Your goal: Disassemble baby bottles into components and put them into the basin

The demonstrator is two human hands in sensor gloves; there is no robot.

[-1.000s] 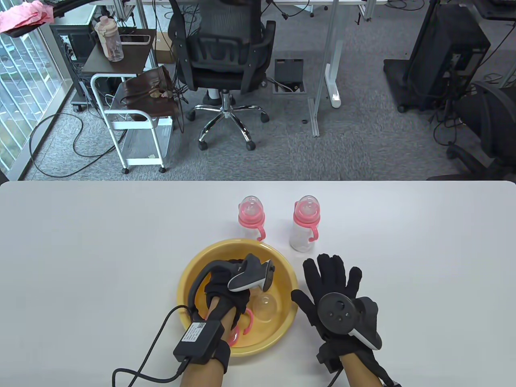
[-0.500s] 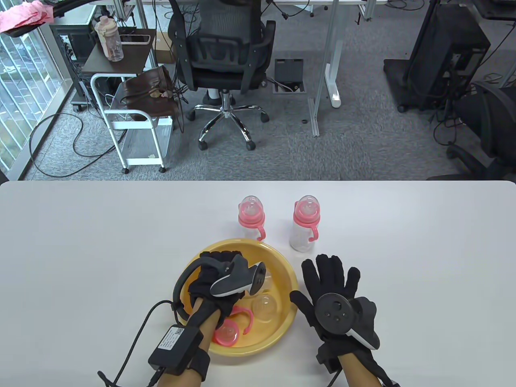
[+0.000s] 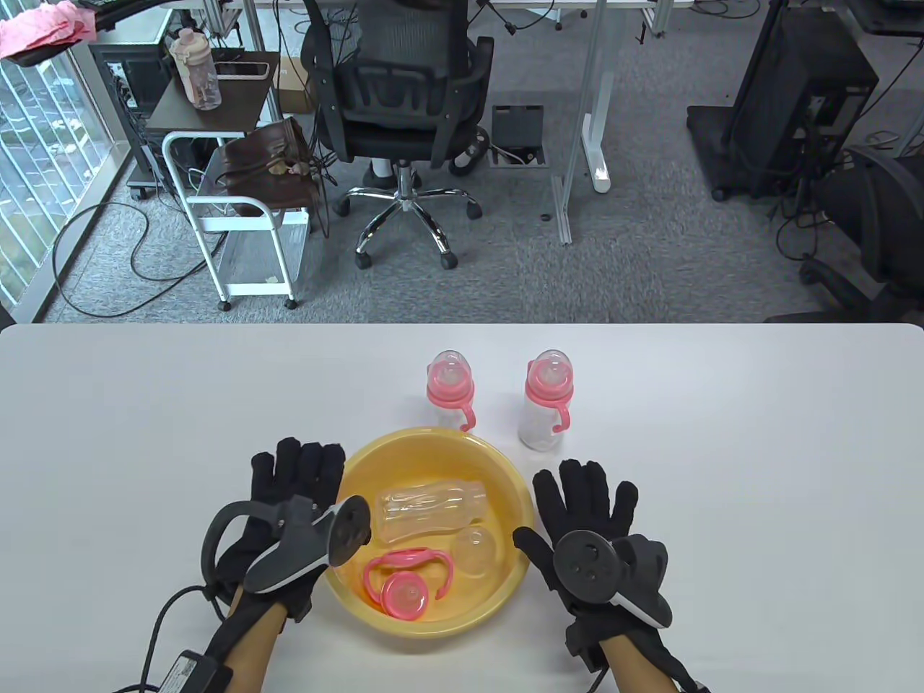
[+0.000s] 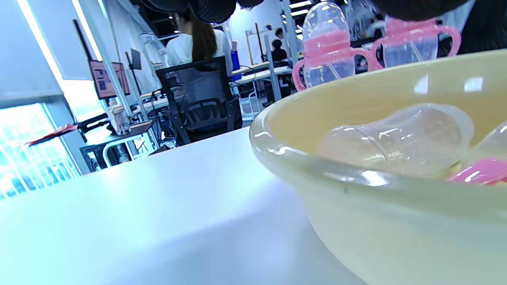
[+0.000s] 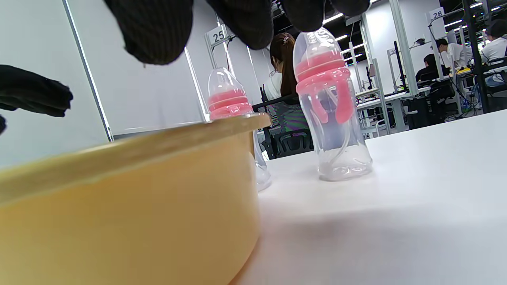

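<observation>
A yellow basin (image 3: 361, 462) sits near the table's front, between my two hands. In it lie a clear bottle body (image 3: 432, 509), a clear cap (image 3: 476, 550) and a pink collar with handles and teat (image 3: 404, 583). Two assembled baby bottles stand behind the basin, the left bottle (image 3: 450, 386) and the right bottle (image 3: 547, 404). My left hand (image 3: 292, 480) lies flat on the table just left of the basin, holding nothing. Flat on the table just right of the basin lies my right hand (image 3: 588, 498), fingers straight and spread. The wrist views show the basin rim (image 4: 356, 178) (image 5: 130, 146) close up.
The white table's far edge (image 3: 462, 326) runs behind the bottles. Beyond it are an office chair (image 3: 401, 94), a white cart (image 3: 238, 216) and desk legs on the carpet. A cable (image 3: 155, 642) trails from my left wrist over the table's front left.
My left hand left the basin, letting go of the clear bottle body, and moved left onto the table, fingers now straight. The right hand shifted slightly left.
</observation>
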